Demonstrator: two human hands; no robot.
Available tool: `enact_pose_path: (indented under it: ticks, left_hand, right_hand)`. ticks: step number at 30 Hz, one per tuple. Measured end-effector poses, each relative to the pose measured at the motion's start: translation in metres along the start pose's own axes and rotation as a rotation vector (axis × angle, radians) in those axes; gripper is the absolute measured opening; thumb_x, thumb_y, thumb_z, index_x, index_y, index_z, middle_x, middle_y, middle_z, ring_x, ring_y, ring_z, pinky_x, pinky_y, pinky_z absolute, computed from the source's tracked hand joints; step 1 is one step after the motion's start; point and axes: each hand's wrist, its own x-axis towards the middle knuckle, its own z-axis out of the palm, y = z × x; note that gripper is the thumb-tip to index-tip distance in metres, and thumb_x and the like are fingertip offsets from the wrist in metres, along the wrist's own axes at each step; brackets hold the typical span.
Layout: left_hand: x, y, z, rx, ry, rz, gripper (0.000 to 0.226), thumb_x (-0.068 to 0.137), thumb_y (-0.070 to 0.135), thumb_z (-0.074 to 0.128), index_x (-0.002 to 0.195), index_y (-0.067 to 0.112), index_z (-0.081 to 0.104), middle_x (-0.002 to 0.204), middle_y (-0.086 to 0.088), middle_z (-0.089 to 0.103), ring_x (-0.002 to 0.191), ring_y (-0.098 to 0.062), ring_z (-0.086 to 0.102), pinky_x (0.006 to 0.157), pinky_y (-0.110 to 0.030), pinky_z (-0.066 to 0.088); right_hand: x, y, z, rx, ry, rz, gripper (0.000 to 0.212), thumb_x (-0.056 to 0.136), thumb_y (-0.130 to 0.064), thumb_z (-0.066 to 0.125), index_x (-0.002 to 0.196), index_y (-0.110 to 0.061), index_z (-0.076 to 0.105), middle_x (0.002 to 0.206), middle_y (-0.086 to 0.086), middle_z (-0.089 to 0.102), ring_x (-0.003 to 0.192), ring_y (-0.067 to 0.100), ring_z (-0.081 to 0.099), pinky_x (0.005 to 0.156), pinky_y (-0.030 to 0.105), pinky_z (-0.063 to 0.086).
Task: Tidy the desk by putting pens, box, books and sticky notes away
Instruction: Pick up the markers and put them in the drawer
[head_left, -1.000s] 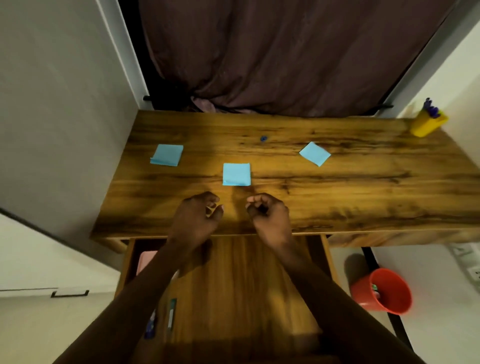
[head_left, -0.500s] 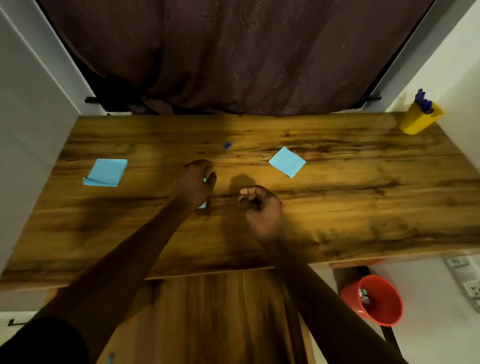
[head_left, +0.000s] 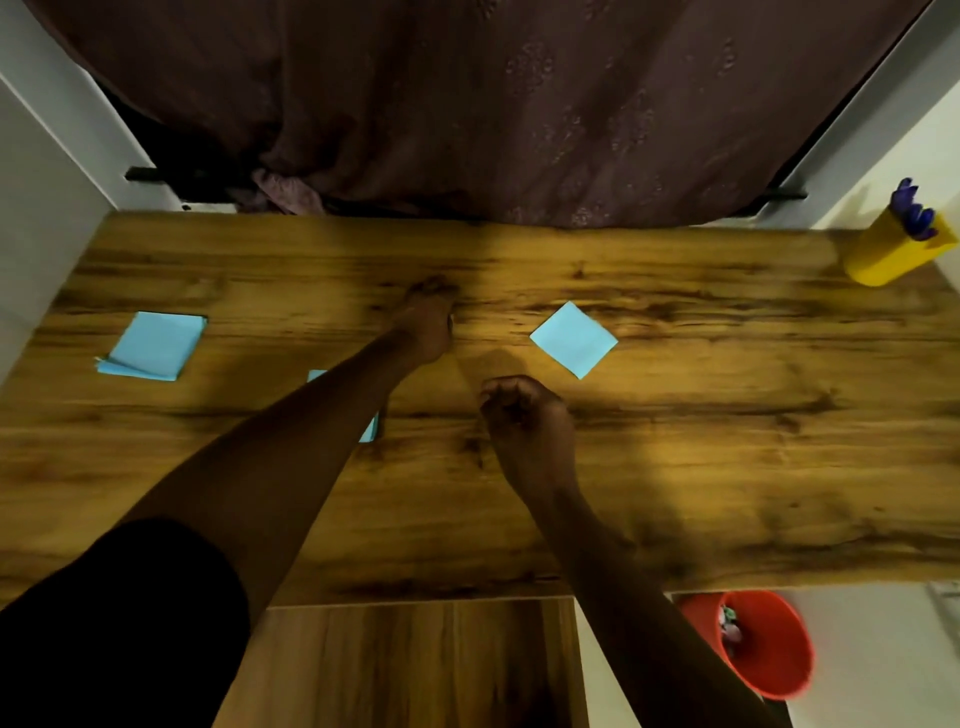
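Note:
Three light blue sticky-note pads lie on the wooden desk (head_left: 727, 415): a fanned stack at the left (head_left: 150, 345), a square pad right of centre (head_left: 574, 338), and a middle pad (head_left: 370, 432) mostly hidden under my left forearm. My left hand (head_left: 428, 317) reaches far across the desk, fingertips bunched down on the wood where a small blue item lay earlier; that item is hidden now. My right hand (head_left: 524, 415) hovers over the desk's middle in a curled fist and holds nothing.
A yellow pen holder (head_left: 883, 257) with blue pens (head_left: 911, 210) stands at the desk's far right corner. A dark curtain (head_left: 493, 104) hangs behind the desk. A red bin (head_left: 769, 644) sits on the floor at the right. A wooden panel (head_left: 415, 665) extends below the desk's front edge.
My left hand moved forward past the middle sticky pad to the small blue item's spot, covering it. The right hand stayed curled. The view shifted forward over the desk.

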Motion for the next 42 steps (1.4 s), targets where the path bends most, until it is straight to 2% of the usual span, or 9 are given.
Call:
enact_pose_path:
  ticks: [5, 11, 15, 19, 22, 25, 31, 39, 42]
  left_hand:
    - [-0.011, 0.003, -0.013, -0.019, 0.057, -0.028, 0.038, 0.095, 0.003, 0.055, 0.132, 0.013, 0.061, 0.134, -0.015, 0.058, 0.118, -0.035, 0.059, 0.094, -0.044, 0.053]
    - [-0.07, 0.0, -0.044, -0.258, 0.221, 0.119, 0.03, 0.093, 0.005, 0.063, 0.122, 0.005, 0.069, 0.124, -0.014, 0.067, 0.113, -0.029, 0.063, 0.094, -0.033, 0.05]
    - [-0.141, -0.014, -0.068, -0.485, 0.245, 0.17, 0.027, 0.084, 0.004, 0.073, 0.11, 0.005, 0.072, 0.104, -0.01, 0.072, 0.093, -0.022, 0.07, 0.085, -0.038, 0.059]
    - [-0.234, -0.031, -0.089, -0.507, 0.232, 0.142, 0.027, 0.082, 0.004, 0.076, 0.109, 0.008, 0.074, 0.103, -0.003, 0.074, 0.092, -0.012, 0.07, 0.084, -0.021, 0.057]
    - [-0.296, -0.05, -0.097, -0.505, 0.194, 0.078, 0.029, 0.081, 0.005, 0.078, 0.109, 0.012, 0.074, 0.102, 0.001, 0.075, 0.089, -0.006, 0.069, 0.081, -0.011, 0.053]
    - [-0.358, -0.077, -0.101, -0.502, 0.144, 0.063, 0.032, 0.076, 0.006, 0.08, 0.106, 0.016, 0.075, 0.098, 0.005, 0.076, 0.087, -0.008, 0.071, 0.081, -0.026, 0.058]
    - [-0.471, -0.127, -0.098, -0.51, 0.076, -0.067, 0.031, 0.076, 0.008, 0.082, 0.104, 0.017, 0.075, 0.096, 0.007, 0.075, 0.084, -0.003, 0.07, 0.077, -0.031, 0.059]
    - [-0.57, -0.158, -0.033, -0.408, -0.17, -0.156, 0.03, 0.085, 0.019, 0.08, 0.114, 0.023, 0.072, 0.108, 0.006, 0.074, 0.089, -0.002, 0.065, 0.086, -0.019, 0.053]
    - [-0.577, -0.164, -0.012, -0.377, -0.322, -0.089, 0.031, 0.089, 0.015, 0.074, 0.119, 0.022, 0.07, 0.115, 0.004, 0.072, 0.096, -0.007, 0.067, 0.094, -0.032, 0.057]
  right_hand:
    - [-0.006, 0.002, -0.008, 0.01, -0.005, -0.011, 0.01, 0.095, -0.001, 0.066, 0.103, -0.002, 0.073, 0.089, 0.002, 0.074, 0.068, -0.007, 0.067, 0.059, 0.008, 0.05]
    - [-0.028, -0.007, 0.005, -0.001, -0.021, 0.007, 0.015, 0.092, -0.014, 0.07, 0.106, -0.018, 0.075, 0.096, -0.007, 0.077, 0.088, 0.007, 0.072, 0.079, 0.025, 0.058]
    - [-0.06, -0.023, 0.03, 0.002, -0.009, 0.039, 0.014, 0.091, -0.015, 0.073, 0.096, -0.027, 0.075, 0.095, -0.014, 0.076, 0.093, 0.003, 0.07, 0.083, 0.021, 0.055]
    - [-0.11, -0.039, 0.063, 0.064, -0.056, 0.074, 0.01, 0.091, -0.016, 0.072, 0.098, -0.023, 0.075, 0.096, -0.011, 0.076, 0.093, 0.004, 0.071, 0.082, 0.022, 0.056]
    - [-0.151, -0.049, 0.086, 0.088, -0.112, 0.096, 0.012, 0.092, -0.013, 0.069, 0.1, -0.02, 0.075, 0.096, -0.009, 0.076, 0.092, 0.004, 0.071, 0.081, 0.028, 0.059]
    - [-0.194, -0.053, 0.108, 0.078, -0.173, 0.112, 0.015, 0.091, -0.013, 0.068, 0.097, -0.025, 0.073, 0.093, -0.011, 0.075, 0.086, 0.002, 0.071, 0.077, 0.029, 0.059]
    - [-0.272, -0.046, 0.145, -0.002, -0.331, 0.133, 0.008, 0.09, -0.029, 0.068, 0.096, -0.032, 0.073, 0.094, -0.014, 0.074, 0.091, 0.005, 0.072, 0.079, 0.044, 0.062]
    - [-0.343, -0.044, 0.174, -0.059, -0.479, 0.189, 0.01, 0.094, -0.022, 0.07, 0.103, -0.023, 0.075, 0.101, -0.014, 0.074, 0.097, -0.002, 0.067, 0.085, 0.02, 0.056]
    - [-0.353, -0.044, 0.179, -0.067, -0.492, 0.201, 0.009, 0.094, -0.024, 0.07, 0.101, -0.025, 0.075, 0.099, -0.014, 0.075, 0.097, -0.003, 0.067, 0.086, 0.018, 0.056]
